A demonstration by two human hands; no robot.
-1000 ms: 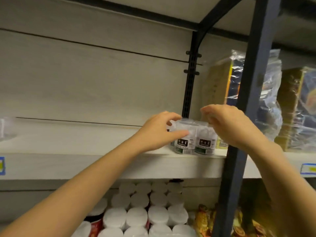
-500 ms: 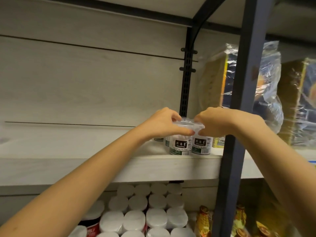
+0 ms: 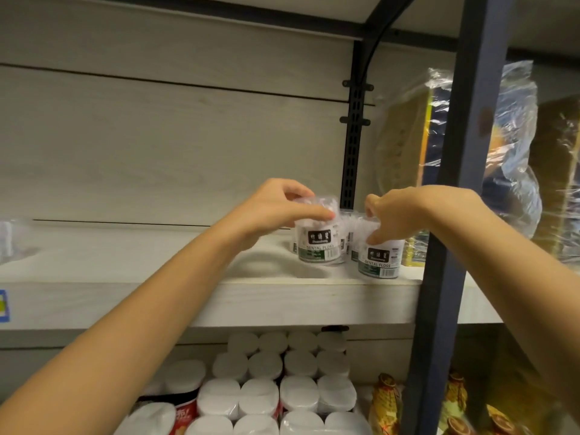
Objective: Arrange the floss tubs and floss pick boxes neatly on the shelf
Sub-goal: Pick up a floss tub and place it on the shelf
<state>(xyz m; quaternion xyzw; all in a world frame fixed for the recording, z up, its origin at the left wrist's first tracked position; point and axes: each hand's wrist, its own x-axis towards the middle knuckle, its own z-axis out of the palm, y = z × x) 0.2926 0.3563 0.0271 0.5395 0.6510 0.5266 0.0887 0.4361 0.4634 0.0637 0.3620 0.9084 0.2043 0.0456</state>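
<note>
Two clear dental floss tubs with black and green labels stand near the front of the pale wooden shelf (image 3: 282, 296). My left hand (image 3: 276, 208) grips the left tub (image 3: 320, 246) from above, thumb across its front. My right hand (image 3: 405, 215) grips the right tub (image 3: 379, 262) by its lid, fingers curled over the top. The right tub stands closer to the shelf edge than the left one. More tubs (image 3: 346, 237) show behind and between them, mostly hidden.
A dark metal upright (image 3: 445, 246) crosses the right side in front of my right forearm. Plastic-wrapped yellow and blue packs (image 3: 408, 146) stand at the shelf's right. Below, several white-lidded jars (image 3: 282, 387) fill the lower shelf. A slotted black bracket (image 3: 353, 146) runs up the back wall.
The two tubs, held side by side before, are now apart: the right tub has come forward to the shelf edge, the left tub sits a little further left.
</note>
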